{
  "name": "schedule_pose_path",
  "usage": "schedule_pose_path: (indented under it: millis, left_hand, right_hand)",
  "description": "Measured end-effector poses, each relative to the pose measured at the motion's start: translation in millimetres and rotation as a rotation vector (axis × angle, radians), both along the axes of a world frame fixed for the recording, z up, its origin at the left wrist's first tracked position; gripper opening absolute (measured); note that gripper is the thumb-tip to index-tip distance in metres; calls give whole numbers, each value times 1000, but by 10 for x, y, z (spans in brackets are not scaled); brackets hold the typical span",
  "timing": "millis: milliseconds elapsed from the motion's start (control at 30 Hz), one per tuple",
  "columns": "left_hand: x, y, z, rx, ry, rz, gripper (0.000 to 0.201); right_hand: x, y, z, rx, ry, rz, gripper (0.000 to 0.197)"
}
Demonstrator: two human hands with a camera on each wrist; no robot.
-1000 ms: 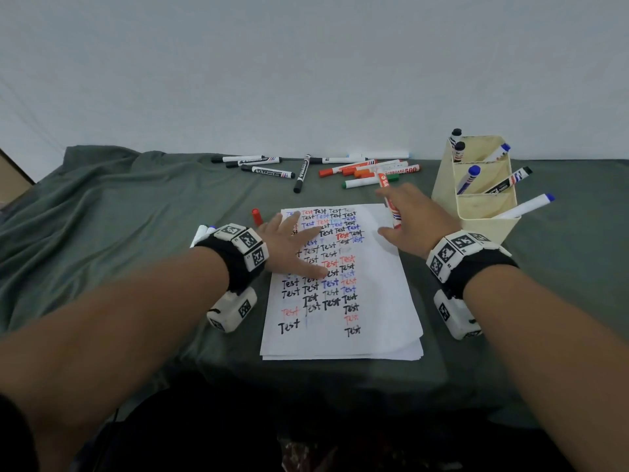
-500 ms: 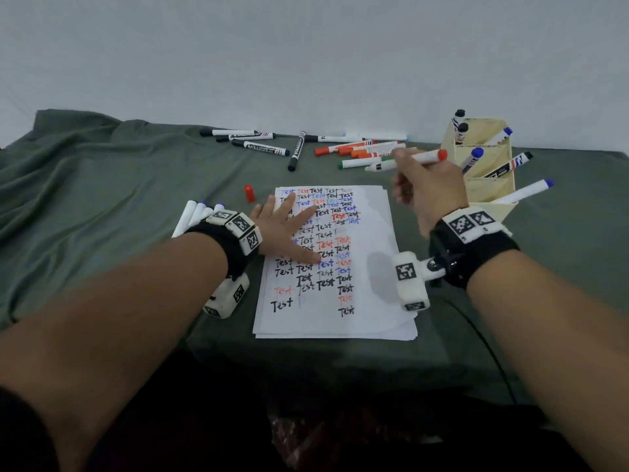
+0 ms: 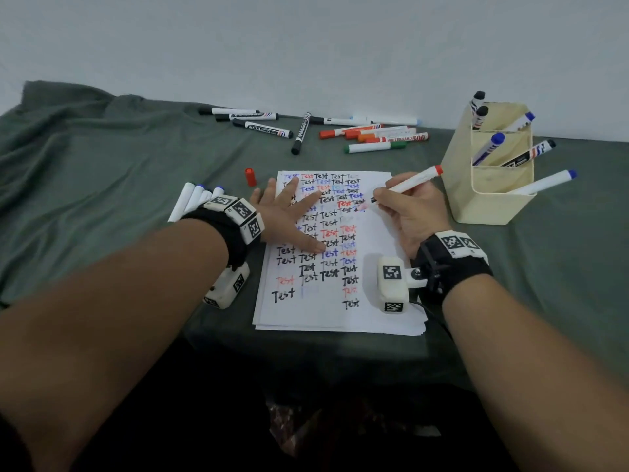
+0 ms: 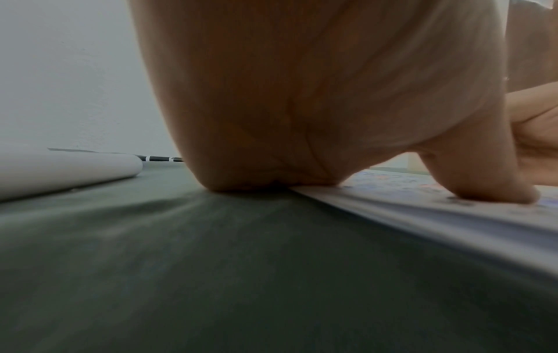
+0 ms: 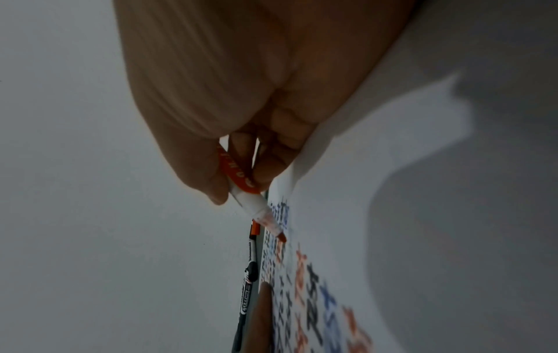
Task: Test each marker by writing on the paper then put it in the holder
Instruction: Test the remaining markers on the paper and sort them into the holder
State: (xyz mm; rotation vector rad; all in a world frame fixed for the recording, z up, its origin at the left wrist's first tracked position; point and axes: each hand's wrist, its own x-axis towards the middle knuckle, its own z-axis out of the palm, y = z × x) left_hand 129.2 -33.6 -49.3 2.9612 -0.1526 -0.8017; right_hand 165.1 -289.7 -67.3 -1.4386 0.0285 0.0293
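My right hand (image 3: 408, 212) (image 5: 238, 172) grips an uncapped red marker (image 3: 412, 180) (image 5: 250, 203) like a pen, its tip at the paper (image 3: 374, 267) (image 5: 392, 215) beside rows of the written word "Test". My left hand (image 3: 289, 216) (image 4: 332, 107) lies flat with fingers spread, pressing on the paper's left part. The marker's red cap (image 3: 250, 176) stands on the cloth just left of the sheet. The cream holder (image 3: 459, 185) stands at the right with several markers in it.
Several markers (image 3: 374, 134) lie in a row at the back of the green cloth (image 3: 102, 158). A few white markers (image 3: 190, 199) (image 4: 60, 172) lie left of my left wrist. The table's front edge runs just below the paper.
My right hand picked the red marker up from the paper's top right, swung it round into a writing grip and brought its tip down to the sheet. The left hand stayed on the paper.
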Motion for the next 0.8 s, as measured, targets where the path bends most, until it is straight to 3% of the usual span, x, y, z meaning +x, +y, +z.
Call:
schedule_pose_path:
  millis: [100,800]
  left_hand:
    - [5,7,1,-10,1,4,129]
    - [-36,-15,39,-19,10,22,132]
  right_hand:
    - [-29,41,-13,-139,-62,6,22]
    - [-38,44,-25,-240,-78,10,16]
